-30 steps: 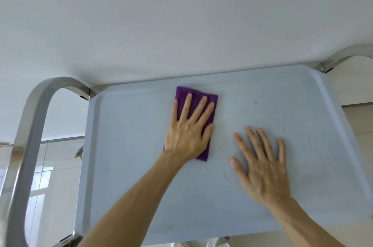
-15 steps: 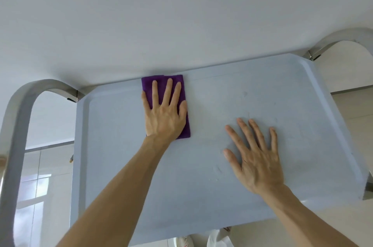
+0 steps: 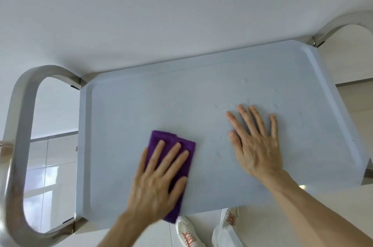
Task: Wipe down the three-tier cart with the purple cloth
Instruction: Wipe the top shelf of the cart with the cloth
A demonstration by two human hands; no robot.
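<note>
- I see the cart's top tray (image 3: 125, 117), pale blue-grey w/ a raised rim, filling most of the head view; it sits against a white wall (image 3: 161, 15).
- L hand (image 3: 159, 182) lies flat on the purple cloth (image 3: 181, 146), fingers straight & spread, pressing it onto the tray. Not curled round it.
- Cloth is folded to a rectangle, near the tray's front edge, a bit left of centre. Its near corner sticks out past the front rim, below my wrist. Far end shows beyond the fingertips.
- R hand (image 3: 256, 146) is palm-down on the bare tray, fingers straight & fanned, holding nothing. Apart from the cloth, w/ bare tray between the two.
- Small droplets / wet specks (image 3: 245, 81) on the surface around & beyond the R fingertips, a few more between the hands.
- Steel handle loop (image 3: 22, 125) on the left end of the cart, brushed metal, bolted at the tray corners. Another steel loop (image 3: 339, 25) at the far right corner, only partly in view.
- Below the front edge: light tiled floor (image 3: 50, 166) & two white shoes w/ orange-pink laces (image 3: 187, 234).
- Lower tiers: can't tell, hidden under the top tray.
</note>
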